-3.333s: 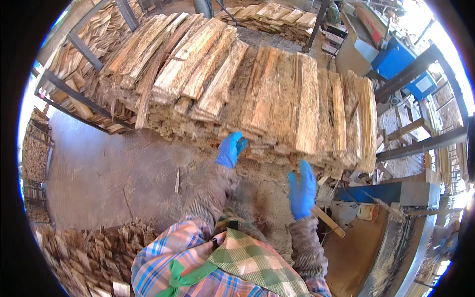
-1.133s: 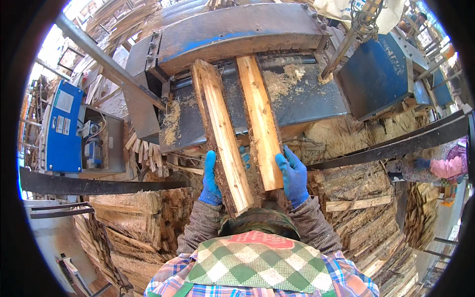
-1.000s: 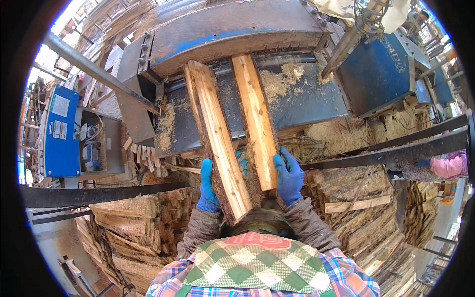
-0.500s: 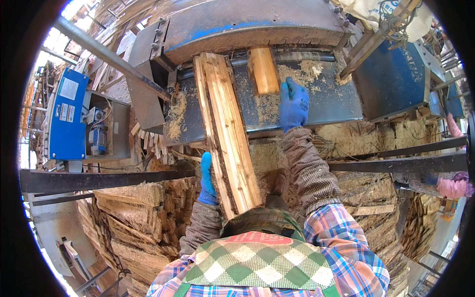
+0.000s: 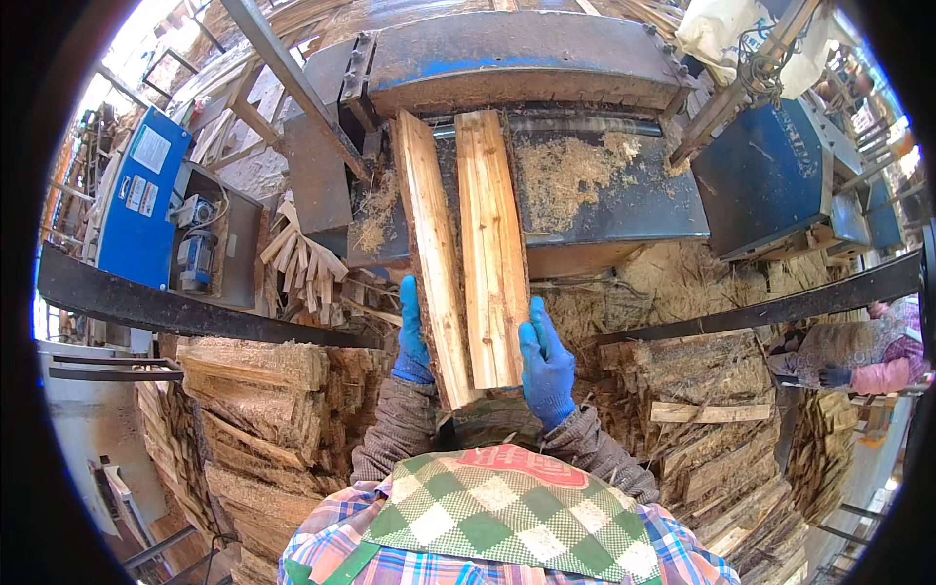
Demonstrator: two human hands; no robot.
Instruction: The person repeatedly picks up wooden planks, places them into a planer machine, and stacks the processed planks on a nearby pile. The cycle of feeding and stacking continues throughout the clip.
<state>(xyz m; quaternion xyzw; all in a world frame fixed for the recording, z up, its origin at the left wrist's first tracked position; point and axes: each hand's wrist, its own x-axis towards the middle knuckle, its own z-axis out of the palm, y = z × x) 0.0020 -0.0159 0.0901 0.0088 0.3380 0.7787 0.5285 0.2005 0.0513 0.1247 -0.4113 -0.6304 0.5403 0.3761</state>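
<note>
Your left hand (image 5: pixel 413 331) is touching the left board (image 5: pixel 434 258), your right hand (image 5: pixel 548 366) the right board (image 5: pixel 490 249) (finger closure is staying hidden). Both boards are resting on the bed (image 5: pixel 624 216), remaining outside the hood (image 5: pixel 517 60). The earlier protruding board is no longer showing.

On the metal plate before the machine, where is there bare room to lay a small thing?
Mostly bare metal shows at the right end of the metal plate, between the sawdust and the front edge. The left half is crowded: left board, right board, more sawdust. The left hand and right hand flank the boards.
</note>
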